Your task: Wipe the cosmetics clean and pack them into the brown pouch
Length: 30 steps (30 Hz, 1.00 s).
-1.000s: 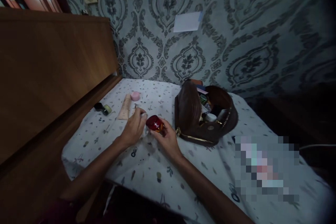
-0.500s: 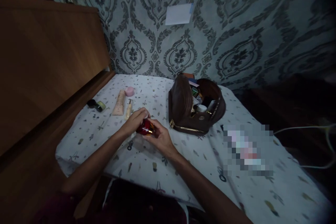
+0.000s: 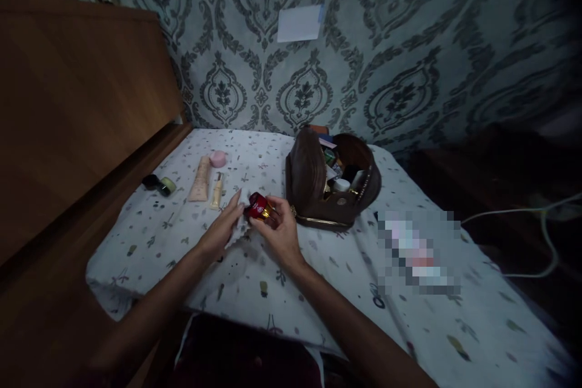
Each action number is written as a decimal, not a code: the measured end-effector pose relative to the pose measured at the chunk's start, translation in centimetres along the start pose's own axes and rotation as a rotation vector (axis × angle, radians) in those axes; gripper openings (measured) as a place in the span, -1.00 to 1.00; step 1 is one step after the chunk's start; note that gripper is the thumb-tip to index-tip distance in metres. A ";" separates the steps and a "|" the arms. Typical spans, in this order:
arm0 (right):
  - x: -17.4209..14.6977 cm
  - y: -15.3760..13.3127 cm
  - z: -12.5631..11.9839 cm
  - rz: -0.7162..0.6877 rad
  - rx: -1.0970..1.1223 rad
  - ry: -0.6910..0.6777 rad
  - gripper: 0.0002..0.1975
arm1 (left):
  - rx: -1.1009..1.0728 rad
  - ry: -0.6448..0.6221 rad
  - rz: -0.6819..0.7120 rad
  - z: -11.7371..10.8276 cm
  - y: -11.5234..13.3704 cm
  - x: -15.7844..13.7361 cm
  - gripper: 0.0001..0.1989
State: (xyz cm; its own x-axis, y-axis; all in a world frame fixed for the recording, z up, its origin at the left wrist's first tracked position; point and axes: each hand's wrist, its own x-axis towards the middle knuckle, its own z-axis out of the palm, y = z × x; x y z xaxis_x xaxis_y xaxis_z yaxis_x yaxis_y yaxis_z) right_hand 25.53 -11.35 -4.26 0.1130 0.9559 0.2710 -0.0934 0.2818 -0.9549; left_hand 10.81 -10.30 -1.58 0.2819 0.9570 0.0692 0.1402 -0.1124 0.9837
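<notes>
Between my hands is a small dark-red bottle (image 3: pixel 258 203) with a gold band, tilted over the table. My right hand (image 3: pixel 280 227) is closed around its gold end. In my left hand (image 3: pixel 222 224) is a crumpled white wipe (image 3: pixel 240 227), pinched close against the bottle's red end. Just left of my hands lie a slim beige tube (image 3: pixel 217 191), a larger pinkish-beige tube (image 3: pixel 200 180) and a round pink jar (image 3: pixel 218 159).
An open brown cosmetic bag (image 3: pixel 313 185) full of small items stands right of my hands. A black-and-green item (image 3: pixel 159 184) lies at the left. A blurred-out object (image 3: pixel 418 251) is at the right on the patterned cloth (image 3: pixel 327 291). A wooden cabinet (image 3: pixel 82 103) borders the left.
My left hand has drawn back to the left, so the white wipe now shows more. The red bottle has turned in my right hand and risen slightly.
</notes>
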 end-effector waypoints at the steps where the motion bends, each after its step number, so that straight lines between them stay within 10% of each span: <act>1: 0.1 -0.1 0.0 -0.002 0.000 0.019 -0.45 | -0.060 -0.026 -0.016 -0.2 0.1 -0.3 -0.42; 16: 0.1 -0.1 -0.4 -0.042 -0.092 -0.054 -0.58 | 0.669 -0.065 0.556 -1.0 1.5 -1.6 -0.53; 30: -0.6 -0.8 -1.1 -0.473 -0.379 -0.271 -0.61 | -0.172 -0.097 -0.309 -1.4 1.2 0.8 -0.41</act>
State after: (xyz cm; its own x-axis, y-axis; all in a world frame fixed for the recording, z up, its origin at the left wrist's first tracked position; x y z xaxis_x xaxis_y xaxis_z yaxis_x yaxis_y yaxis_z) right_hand 26.65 -12.25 -3.82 -0.2013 0.7368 0.6455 0.2647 0.6753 -0.6884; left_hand 9.87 -9.31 -0.08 0.3412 0.9080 -0.2434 0.0736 0.2323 0.9699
